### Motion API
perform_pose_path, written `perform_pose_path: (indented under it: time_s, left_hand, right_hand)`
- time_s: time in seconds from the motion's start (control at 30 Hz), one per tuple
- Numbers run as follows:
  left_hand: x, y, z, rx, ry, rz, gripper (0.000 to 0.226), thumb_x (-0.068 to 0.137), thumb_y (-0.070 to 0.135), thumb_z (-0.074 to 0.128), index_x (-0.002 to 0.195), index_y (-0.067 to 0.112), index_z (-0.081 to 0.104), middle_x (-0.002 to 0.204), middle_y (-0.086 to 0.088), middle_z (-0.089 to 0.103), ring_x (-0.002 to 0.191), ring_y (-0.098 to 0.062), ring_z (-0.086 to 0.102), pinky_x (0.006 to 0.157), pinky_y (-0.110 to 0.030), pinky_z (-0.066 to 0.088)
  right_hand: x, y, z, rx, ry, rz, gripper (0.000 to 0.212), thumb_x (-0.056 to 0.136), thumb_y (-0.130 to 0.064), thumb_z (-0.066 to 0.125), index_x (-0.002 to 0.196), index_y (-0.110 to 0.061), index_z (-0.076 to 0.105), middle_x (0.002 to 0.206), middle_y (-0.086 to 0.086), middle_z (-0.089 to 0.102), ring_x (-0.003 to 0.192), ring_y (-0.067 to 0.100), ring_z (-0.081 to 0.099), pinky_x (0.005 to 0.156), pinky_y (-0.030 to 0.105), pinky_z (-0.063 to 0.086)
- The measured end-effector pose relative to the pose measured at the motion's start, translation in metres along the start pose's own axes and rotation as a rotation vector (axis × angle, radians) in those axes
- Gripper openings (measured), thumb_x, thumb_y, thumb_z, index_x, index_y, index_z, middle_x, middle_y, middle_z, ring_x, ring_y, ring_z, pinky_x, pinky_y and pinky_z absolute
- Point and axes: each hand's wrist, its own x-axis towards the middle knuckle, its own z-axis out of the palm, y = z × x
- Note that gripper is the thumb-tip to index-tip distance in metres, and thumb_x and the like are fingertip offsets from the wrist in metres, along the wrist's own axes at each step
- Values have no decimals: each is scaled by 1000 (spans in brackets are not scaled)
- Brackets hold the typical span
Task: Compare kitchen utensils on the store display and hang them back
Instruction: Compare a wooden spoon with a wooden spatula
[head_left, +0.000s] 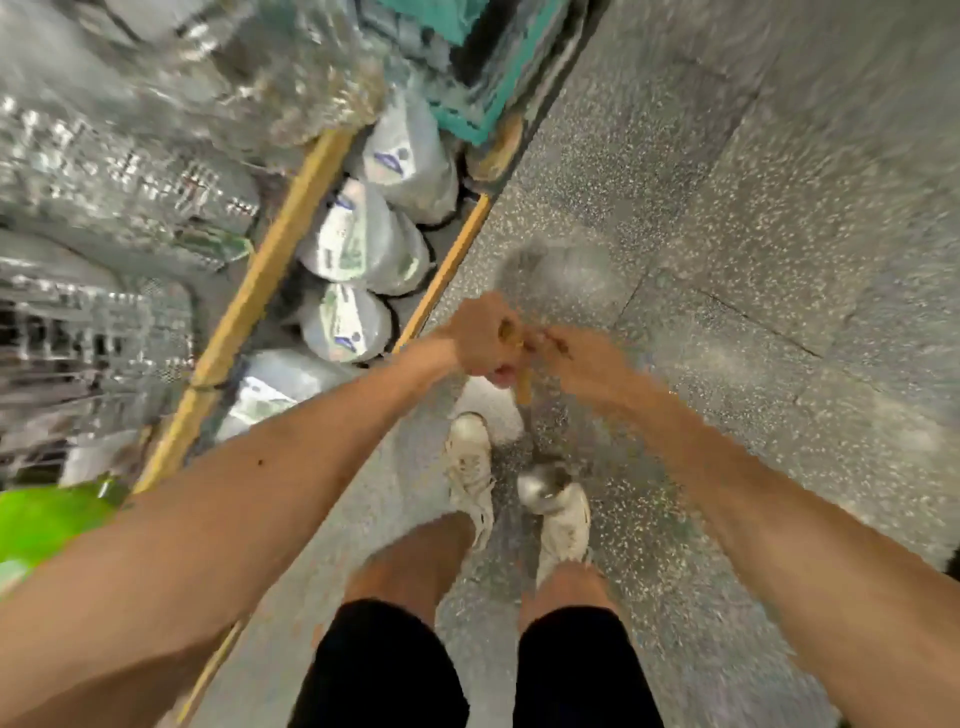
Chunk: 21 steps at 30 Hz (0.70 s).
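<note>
The ladle (524, 395) has a wooden handle and a round steel bowl. It hangs bowl-down over my shoes (470, 462). My left hand (483, 338) grips the handle's top in a fist. My right hand (576, 358) curls at the same end. Below is a speckled grey floor (727, 260); to the left is a yellow-edged shelf (291, 234) of bagged goods (358, 234). Blur hides whether the right fingers pinch the handle.
</note>
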Motion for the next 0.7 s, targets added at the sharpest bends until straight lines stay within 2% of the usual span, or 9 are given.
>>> perform_pose_path:
  time_s: [0.03, 0.1, 0.2, 0.27, 0.33, 0.5, 0.57, 0.63, 0.7]
  left_hand:
    - [-38, 8, -18, -20, 11, -14, 36, 83, 9, 75, 52, 18, 59, 50, -1, 65, 47, -5, 56, 57, -38, 51]
    - [-118, 24, -53, -23, 72, -16, 30, 85, 15, 77, 58, 17, 66, 55, 0, 68, 52, -7, 60, 58, -30, 54]
    - [-227, 38, -101, 18, 224, -18, 24, 81, 28, 82, 67, 12, 70, 59, -1, 68, 57, -12, 62, 64, -31, 51]
    - [-290, 37, -126, -37, 364, -22, 18, 81, 28, 83, 72, 19, 70, 64, 1, 69, 65, -20, 68, 69, -36, 57]
    - [-355, 36, -147, -135, 512, 2, 15, 80, 28, 85, 87, 19, 75, 59, 15, 67, 58, -6, 64, 69, -34, 55]
    - [-490, 26, -168, -316, 923, 78, 21, 73, 28, 89, 81, 32, 71, 70, 12, 69, 57, 4, 54, 64, -23, 46]
    - [-527, 9, -162, -387, 1044, 105, 19, 73, 29, 89, 79, 34, 71, 71, 8, 70, 60, 2, 56, 60, -17, 44]
    - [-558, -7, -156, -450, 1153, 123, 17, 73, 32, 89, 80, 34, 74, 72, -4, 72, 62, -7, 56, 60, -23, 43]
    - [-582, -20, -153, -525, 1263, 150, 15, 75, 27, 88, 79, 31, 74, 67, 1, 67, 59, -3, 53, 59, -20, 42]
  right_hand:
    - [-19, -33, 2, 87, -42, -12, 34, 107, -32, 33, 115, -20, 63, 113, 8, 65, 105, 23, 59, 82, 19, 44]
    - [-58, -100, 5, 215, -109, -35, 39, 108, -33, 31, 120, -16, 64, 124, 11, 65, 112, 24, 59, 94, 26, 46]
    - [-114, -193, 11, 382, -186, -133, 49, 108, -32, 30, 113, 2, 65, 115, 18, 69, 100, 27, 68, 75, 12, 51]
    - [-145, -247, 15, 370, -251, -199, 48, 107, -36, 32, 113, -6, 69, 110, 22, 69, 100, 31, 67, 72, 20, 53]
    - [-176, -300, 17, 291, -284, -297, 44, 107, -35, 37, 102, -12, 73, 101, 33, 66, 87, 25, 63, 74, 30, 47]
    - [-240, -410, 30, 204, -189, -540, 10, 102, -21, 48, 108, -13, 45, 79, -1, 56, 54, -12, 53, 62, 12, 42]
    - [-253, -441, 45, 142, -178, -661, 30, 98, -30, 53, 123, -22, 37, 93, 0, 54, 64, -11, 56, 63, 9, 43]
    - [-262, -469, 60, 2, -176, -777, 49, 90, -49, 51, 135, -36, 36, 112, 4, 47, 89, 0, 56, 78, 9, 45]
    - [-268, -496, 80, -131, -213, -834, 55, 86, -63, 45, 134, -35, 48, 116, 1, 40, 105, 8, 52, 96, 24, 47]
